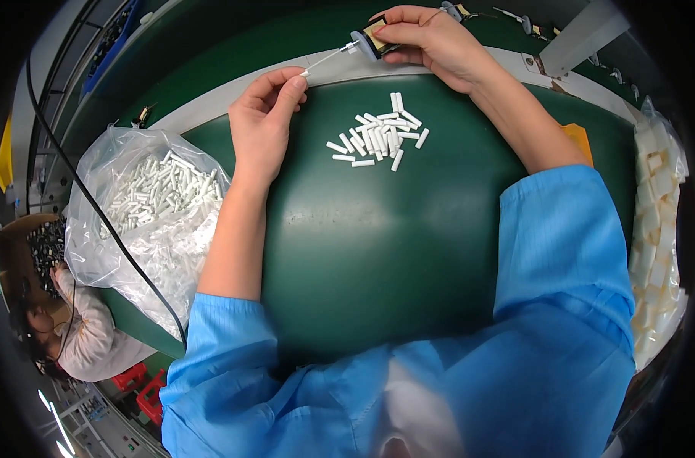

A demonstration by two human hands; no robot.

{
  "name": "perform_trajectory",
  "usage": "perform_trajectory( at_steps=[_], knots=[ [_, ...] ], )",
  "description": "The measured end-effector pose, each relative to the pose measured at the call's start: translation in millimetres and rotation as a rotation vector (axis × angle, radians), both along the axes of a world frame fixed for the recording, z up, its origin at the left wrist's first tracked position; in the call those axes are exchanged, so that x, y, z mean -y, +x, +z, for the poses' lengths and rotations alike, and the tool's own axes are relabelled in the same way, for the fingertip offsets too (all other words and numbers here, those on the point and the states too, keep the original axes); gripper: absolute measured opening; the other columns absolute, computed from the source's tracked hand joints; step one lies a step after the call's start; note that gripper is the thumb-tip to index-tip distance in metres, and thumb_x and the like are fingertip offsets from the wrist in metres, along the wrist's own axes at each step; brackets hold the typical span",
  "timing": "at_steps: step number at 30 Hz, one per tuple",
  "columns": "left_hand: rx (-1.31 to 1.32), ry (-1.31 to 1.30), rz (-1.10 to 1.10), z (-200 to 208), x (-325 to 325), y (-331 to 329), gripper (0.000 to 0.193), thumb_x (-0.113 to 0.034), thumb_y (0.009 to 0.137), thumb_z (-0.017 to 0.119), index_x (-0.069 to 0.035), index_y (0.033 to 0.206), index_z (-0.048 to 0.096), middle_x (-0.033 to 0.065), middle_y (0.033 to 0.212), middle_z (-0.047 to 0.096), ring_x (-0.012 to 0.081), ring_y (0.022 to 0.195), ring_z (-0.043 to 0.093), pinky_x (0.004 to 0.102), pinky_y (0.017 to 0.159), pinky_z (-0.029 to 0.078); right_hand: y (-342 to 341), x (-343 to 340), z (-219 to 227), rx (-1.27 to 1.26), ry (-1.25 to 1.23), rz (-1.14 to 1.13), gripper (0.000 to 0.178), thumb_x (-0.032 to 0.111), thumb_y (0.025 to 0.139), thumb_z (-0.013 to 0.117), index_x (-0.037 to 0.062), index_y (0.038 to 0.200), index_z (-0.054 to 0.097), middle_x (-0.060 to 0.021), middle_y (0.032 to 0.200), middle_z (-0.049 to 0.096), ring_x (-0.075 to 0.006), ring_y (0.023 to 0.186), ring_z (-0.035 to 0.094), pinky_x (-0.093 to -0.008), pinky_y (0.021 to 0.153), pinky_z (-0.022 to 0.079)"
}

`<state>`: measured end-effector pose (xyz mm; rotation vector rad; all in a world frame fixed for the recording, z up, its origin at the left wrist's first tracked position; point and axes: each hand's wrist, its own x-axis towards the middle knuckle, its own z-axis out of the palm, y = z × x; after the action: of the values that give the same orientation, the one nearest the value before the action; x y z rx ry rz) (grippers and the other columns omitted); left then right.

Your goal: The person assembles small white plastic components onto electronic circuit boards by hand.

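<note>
My right hand (437, 47) grips a small coil-like part with a black and yellow body (378, 30) and a round grey disc (364, 46) on its left side. A thin white lead (326, 61) runs from the disc toward my left hand (263, 114). The left thumb and forefinger pinch together at the lead's far end, where a bit of white shows; whether it is a separate piece is too small to tell. Below and between my hands, a loose pile of short white tubes (382, 136) lies on the green work surface (362, 259).
To the left stands an open clear plastic bag (95, 221) full of white tubes, with a black cable (103, 210) crossing it. Similar parts (527, 24) lie beyond the pale rail (202, 114). A bag of pale pieces (656, 229) is at right. Another person (91, 336) sits far left.
</note>
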<state>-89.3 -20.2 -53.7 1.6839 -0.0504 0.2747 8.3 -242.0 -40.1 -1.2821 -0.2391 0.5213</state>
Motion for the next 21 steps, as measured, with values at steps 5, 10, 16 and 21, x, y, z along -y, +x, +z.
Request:
perform_trajectory(
  at_steps=[5, 10, 16, 21],
  knots=[
    [0.011, 0.016, 0.019, 2, -2, 0, 0.019, -0.013, 0.086, 0.065, 0.001, 0.098, 0.067, 0.0021, 0.084, 0.064, 0.0076, 0.074, 0.055, 0.0207, 0.068, 0.045, 0, 2, 4, 0.001, 0.006, 0.030, 0.012, 0.007, 0.086, 0.060, 0.0005, 0.096, 0.063, -0.0074, 0.086, 0.066, -0.0132, 0.074, 0.063, -0.0226, 0.066, 0.053],
    [-0.005, 0.046, 0.006, 4, 0, -1, 0.020, -0.014, 0.088, 0.063, 0.001, 0.100, 0.066, 0.0022, 0.083, 0.063, 0.0084, 0.075, 0.053, 0.0208, 0.070, 0.042, 2, 1, 2, 0.038, 0.003, 0.036, 0.011, 0.006, 0.086, 0.061, -0.0002, 0.095, 0.064, -0.0075, 0.085, 0.066, -0.0122, 0.071, 0.063, -0.0214, 0.064, 0.052],
    [-0.030, -0.022, -0.013, 5, 1, -1, 0.018, -0.012, 0.084, 0.067, 0.001, 0.097, 0.068, 0.0017, 0.081, 0.065, 0.0072, 0.072, 0.055, 0.0202, 0.067, 0.044, 0, 0, 3, 0.074, -0.085, -0.016, 0.011, 0.005, 0.085, 0.061, -0.0009, 0.095, 0.063, -0.0079, 0.085, 0.066, -0.0120, 0.071, 0.063, -0.0214, 0.062, 0.052],
    [-0.029, -0.015, -0.003, 5, 3, -2, 0.018, -0.010, 0.083, 0.068, 0.001, 0.097, 0.068, 0.0018, 0.081, 0.065, 0.0067, 0.071, 0.055, 0.0195, 0.067, 0.044, -11, -12, 7, 0.132, -0.061, -0.054, 0.011, 0.005, 0.085, 0.062, -0.0015, 0.094, 0.063, -0.0080, 0.083, 0.067, -0.0121, 0.071, 0.064, -0.0213, 0.062, 0.052]
  ],
)
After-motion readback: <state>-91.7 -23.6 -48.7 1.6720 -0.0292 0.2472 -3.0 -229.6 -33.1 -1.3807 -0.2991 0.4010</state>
